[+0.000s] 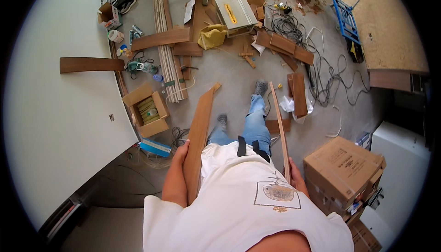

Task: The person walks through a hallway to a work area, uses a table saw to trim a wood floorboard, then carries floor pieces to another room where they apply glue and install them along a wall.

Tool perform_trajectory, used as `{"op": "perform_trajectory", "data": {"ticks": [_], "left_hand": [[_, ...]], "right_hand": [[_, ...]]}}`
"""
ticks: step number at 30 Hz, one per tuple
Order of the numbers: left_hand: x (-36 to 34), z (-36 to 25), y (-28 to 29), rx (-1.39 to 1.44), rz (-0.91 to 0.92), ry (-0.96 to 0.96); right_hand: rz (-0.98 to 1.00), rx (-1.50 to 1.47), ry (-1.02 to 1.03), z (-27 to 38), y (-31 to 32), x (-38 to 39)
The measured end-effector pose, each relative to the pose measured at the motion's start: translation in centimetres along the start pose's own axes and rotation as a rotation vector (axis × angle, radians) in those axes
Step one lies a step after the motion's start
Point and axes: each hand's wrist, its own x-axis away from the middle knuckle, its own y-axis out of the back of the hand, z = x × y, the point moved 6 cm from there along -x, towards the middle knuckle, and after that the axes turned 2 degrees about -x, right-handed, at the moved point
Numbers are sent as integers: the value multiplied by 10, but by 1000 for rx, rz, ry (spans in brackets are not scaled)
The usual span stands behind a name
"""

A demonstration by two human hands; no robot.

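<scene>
My left hand [182, 151] is closed on the outer edge of a brown wooden plank [198, 134], which hangs beside my left hip with its broad face showing. The far end of that plank is cut at a slant, with a narrow tongue sticking out. On my other side, my right hand [297, 177] grips a second wooden plank [281, 130], seen nearly edge-on as a thin strip. Most of the right hand's fingers are hidden behind the board. Both planks point forward, one on each side of my legs.
Loose planks [285, 47], a yellow bag [212, 36], a metal box [235, 13] and tangled cables [330, 79] lie ahead. An open carton [148, 114] stands left, stacked cardboard boxes [342, 169] right. Long bundled strips [167, 45] run along the floor near a white panel [59, 114].
</scene>
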Motion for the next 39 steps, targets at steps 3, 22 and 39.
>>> {"op": "perform_trajectory", "data": {"ticks": [3, 22, 39], "left_hand": [[15, -39, -43, 27, -47, 28], [10, -203, -187, -115, -348, 81], [-437, -224, -262, -41, -850, -156]], "right_hand": [[-144, 226, 6, 112, -23, 7], [48, 1138, 559, 706, -305, -277], [129, 1115, 793, 747, -503, -678]]}}
